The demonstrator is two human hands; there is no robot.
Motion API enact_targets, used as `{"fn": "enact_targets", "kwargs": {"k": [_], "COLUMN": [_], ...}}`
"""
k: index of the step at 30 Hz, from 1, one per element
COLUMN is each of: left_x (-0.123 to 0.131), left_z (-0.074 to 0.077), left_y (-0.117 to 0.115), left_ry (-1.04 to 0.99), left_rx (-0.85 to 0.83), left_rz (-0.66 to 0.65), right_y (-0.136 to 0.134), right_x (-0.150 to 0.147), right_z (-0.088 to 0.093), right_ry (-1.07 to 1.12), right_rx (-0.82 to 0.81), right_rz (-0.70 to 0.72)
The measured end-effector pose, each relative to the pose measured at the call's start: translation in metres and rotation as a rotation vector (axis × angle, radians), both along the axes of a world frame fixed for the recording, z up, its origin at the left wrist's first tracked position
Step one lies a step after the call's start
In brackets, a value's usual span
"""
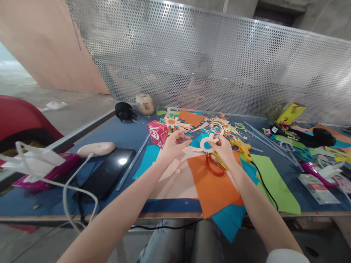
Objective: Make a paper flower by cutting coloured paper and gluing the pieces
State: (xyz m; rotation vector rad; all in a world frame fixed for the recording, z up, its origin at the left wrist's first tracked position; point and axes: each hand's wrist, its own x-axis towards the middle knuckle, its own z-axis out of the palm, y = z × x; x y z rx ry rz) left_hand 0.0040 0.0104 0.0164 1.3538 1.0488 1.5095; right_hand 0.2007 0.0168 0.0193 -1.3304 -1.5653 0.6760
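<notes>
My right hand (pixel 222 149) pinches a cream paper ring (pixel 203 147) with a fringed, toothed edge, holding it upright over the middle of the table. My left hand (pixel 175 144) is to the left of the ring, its fingers curved and apart, with nothing visible between them. Below my right hand lie scissors with red-orange handles (pixel 215 168) on an orange sheet (pixel 212 191). Cream paper (pixel 175 186) is spread under both hands. A yellow hot glue gun (pixel 242 148) lies just right of my right hand.
A pink box (pixel 157 133) stands beyond my left hand, near a heap of paper scraps (pixel 216 126). A black phone (pixel 109 173) and white cables (pixel 65 193) are at left. Green sheets (pixel 276 182) lie at right. A perforated metal panel (pixel 203 54) borders the table's back.
</notes>
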Motion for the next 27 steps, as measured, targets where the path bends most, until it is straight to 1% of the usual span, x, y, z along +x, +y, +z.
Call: {"fn": "enact_targets", "kwargs": {"k": [2, 4, 7, 9, 11, 15, 17, 20, 22, 23, 25, 27], "left_x": [0.0, 0.001, 0.0, -0.002, -0.004, -0.012, -0.019, -0.027, -0.029, -0.029, -0.027, -0.024], "left_z": [0.001, 0.003, 0.007, 0.009, 0.01, 0.015, 0.019, 0.028, 0.031, 0.032, 0.032, 0.03], "left_y": [-0.001, -0.003, -0.005, -0.005, -0.004, 0.0, 0.001, 0.0, -0.002, -0.003, -0.005, -0.006], "left_ry": [0.019, 0.023, -0.002, -0.025, -0.053, -0.122, -0.141, -0.17, -0.182, -0.18, -0.156, -0.126], "left_rx": [-0.003, -0.016, -0.017, 0.0, 0.019, 0.066, 0.107, 0.194, 0.217, 0.208, 0.177, 0.167], "left_rz": [-0.009, -0.017, -0.027, -0.022, -0.008, 0.043, 0.091, 0.198, 0.221, 0.202, 0.12, 0.039], "right_y": [0.002, 0.005, 0.008, 0.009, 0.01, 0.013, 0.015, 0.016, 0.013, 0.01, 0.001, -0.01], "right_x": [0.004, 0.007, 0.009, 0.008, 0.008, 0.011, 0.013, 0.014, 0.011, 0.008, -0.001, -0.014], "right_z": [-0.001, -0.003, -0.007, -0.01, -0.013, -0.017, -0.019, -0.017, -0.014, -0.011, -0.007, -0.004], "right_ry": [-0.008, -0.008, -0.055, -0.117, -0.21, -0.386, -0.455, -0.538, -0.563, -0.578, -0.61, -0.627], "right_rx": [-0.001, -0.025, -0.078, -0.078, -0.035, 0.08, 0.114, 0.13, 0.186, 0.236, 0.341, 0.389], "right_rz": [-0.043, -0.038, 0.036, 0.079, 0.087, 0.056, 0.046, 0.05, 0.068, 0.093, 0.181, 0.293]}}
